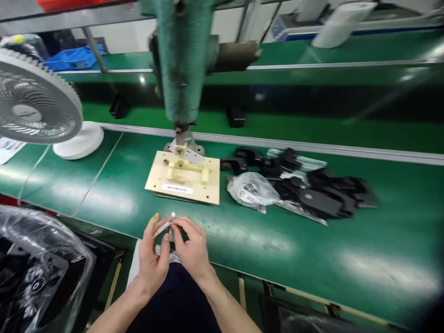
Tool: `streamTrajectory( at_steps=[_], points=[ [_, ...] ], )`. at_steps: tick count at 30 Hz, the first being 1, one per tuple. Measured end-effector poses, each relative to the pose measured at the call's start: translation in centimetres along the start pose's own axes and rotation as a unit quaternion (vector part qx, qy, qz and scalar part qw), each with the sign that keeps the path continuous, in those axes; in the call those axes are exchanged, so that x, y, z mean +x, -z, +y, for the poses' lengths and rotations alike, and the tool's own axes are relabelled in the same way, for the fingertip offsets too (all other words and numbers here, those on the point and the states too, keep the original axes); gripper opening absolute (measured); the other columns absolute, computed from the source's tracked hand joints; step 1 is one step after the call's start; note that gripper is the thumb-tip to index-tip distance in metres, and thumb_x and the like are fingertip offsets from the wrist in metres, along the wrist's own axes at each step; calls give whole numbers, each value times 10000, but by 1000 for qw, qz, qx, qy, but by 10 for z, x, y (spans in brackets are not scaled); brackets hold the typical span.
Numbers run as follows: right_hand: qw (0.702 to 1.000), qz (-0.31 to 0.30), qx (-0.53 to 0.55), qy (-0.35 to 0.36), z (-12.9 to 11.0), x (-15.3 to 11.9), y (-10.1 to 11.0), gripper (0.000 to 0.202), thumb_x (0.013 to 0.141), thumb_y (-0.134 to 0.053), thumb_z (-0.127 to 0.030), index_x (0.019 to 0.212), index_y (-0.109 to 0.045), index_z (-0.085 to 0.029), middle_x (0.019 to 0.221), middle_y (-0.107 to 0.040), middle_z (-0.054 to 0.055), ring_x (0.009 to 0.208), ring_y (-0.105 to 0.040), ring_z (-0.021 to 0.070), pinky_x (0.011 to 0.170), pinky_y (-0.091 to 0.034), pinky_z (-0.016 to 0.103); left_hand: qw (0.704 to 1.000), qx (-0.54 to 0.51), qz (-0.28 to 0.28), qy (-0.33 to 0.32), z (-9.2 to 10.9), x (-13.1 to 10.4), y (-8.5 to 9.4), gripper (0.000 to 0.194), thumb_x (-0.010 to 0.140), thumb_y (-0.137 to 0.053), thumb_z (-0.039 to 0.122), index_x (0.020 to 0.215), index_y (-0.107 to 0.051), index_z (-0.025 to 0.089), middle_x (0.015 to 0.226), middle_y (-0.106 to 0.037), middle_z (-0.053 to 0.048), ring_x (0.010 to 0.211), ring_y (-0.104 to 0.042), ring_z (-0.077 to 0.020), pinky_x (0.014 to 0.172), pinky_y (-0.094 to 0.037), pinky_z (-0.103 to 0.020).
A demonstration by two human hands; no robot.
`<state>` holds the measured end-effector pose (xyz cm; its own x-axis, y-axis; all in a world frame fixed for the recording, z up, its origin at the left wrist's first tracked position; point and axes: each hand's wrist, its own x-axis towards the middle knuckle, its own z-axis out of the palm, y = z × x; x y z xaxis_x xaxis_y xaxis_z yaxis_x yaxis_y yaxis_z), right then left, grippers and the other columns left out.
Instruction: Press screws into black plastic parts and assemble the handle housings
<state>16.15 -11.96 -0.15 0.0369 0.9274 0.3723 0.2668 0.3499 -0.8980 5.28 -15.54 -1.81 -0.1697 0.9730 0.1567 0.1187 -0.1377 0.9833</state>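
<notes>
Close to my body, at the bench's front edge, my left hand (155, 252) is closed around a small white strip-like part (163, 228). The fingertips of my right hand (190, 240) pinch the upper right end of that part, so both hands meet on it. Fingers cover much of it, and its exact kind is unclear. Beyond the hands lies a cream fixture plate (156, 178) with raised blocks and a white label. Above it stands a green press (183, 69), its ram pointing down at the fixture.
Black plastic parts (319, 199) and a clear bag of small pieces (253, 189) lie right of the fixture on the green bench (277, 249). A white fan (34, 101) stands at left. Below it, a plastic-lined bin (45, 268) holds dark parts. A blue tray (74, 58) sits behind.
</notes>
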Motion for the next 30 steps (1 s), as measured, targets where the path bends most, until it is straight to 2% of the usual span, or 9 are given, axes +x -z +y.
streamTrajectory(
  at_steps=[7, 11, 16, 20, 23, 27, 30],
  points=[
    [996, 73, -7, -42, -4, -13, 12, 179, 888, -490, -148, 787, -633, -186, 723, -655, 36, 634, -615, 139, 601, -527, 248, 999, -22, -48, 1, 11, -8, -13, 457, 942, -543, 257, 1379, -408, 263, 1286, -635, -124, 1194, -626, -224, 1001, -530, -366],
    [994, 95, -2, -53, -6, -17, 25, 158, 888, -517, -179, 779, -633, -186, 721, -650, 41, 640, -608, 148, 597, -517, 261, 999, -27, -19, -1, 15, -3, -10, 456, 922, -577, 292, 1357, -439, 268, 1300, -594, -137, 1113, -659, -238, 891, -584, -368],
    [991, 119, -1, -60, -7, -21, 40, 140, 881, -530, -184, 792, -637, -187, 735, -649, 47, 650, -599, 155, 600, -507, 273, 1000, -11, 14, -17, 15, 2, 4, 438, 914, -591, 290, 1330, -461, 250, 1199, -614, -120, 1000, -687, -214, 803, -596, -332],
    [991, 119, 14, -61, -10, -29, 50, 124, 881, -548, -180, 785, -625, -190, 728, -635, 40, 652, -597, 152, 582, -495, 263, 998, 38, 37, -41, 5, 1, 28, 452, 906, -600, 287, 1330, -451, 240, 1135, -631, -101, 938, -693, -186, 797, -583, -311],
    [994, 74, 56, -50, -17, -38, 58, 114, 876, -564, -169, 786, -628, -196, 710, -627, 30, 637, -596, 148, 560, -486, 255, 992, 89, 72, -50, -3, -2, 52, 461, 889, -618, 265, 1318, -452, 245, 1094, -641, -78, 922, -691, -171, 837, -565, -315],
    [989, -74, 125, -7, -22, -61, 60, 120, 875, -565, -157, 790, -642, -192, 702, -643, 19, 615, -605, 136, 565, -498, 247, 981, 143, 115, -57, -7, -2, 82, 462, 851, -645, 234, 1279, -471, 220, 1019, -646, -54, 862, -689, -156, 825, -562, -318],
    [984, -145, 98, -11, -19, -83, 53, 170, 901, -524, -166, 778, -640, -172, 734, -658, 32, 658, -626, 139, 613, -512, 253, 973, 172, 134, -80, -9, 1, 98, 474, 833, -643, 237, 1273, -469, 192, 1011, -639, -59, 835, -688, -153, 820, -570, -338]
  ],
)
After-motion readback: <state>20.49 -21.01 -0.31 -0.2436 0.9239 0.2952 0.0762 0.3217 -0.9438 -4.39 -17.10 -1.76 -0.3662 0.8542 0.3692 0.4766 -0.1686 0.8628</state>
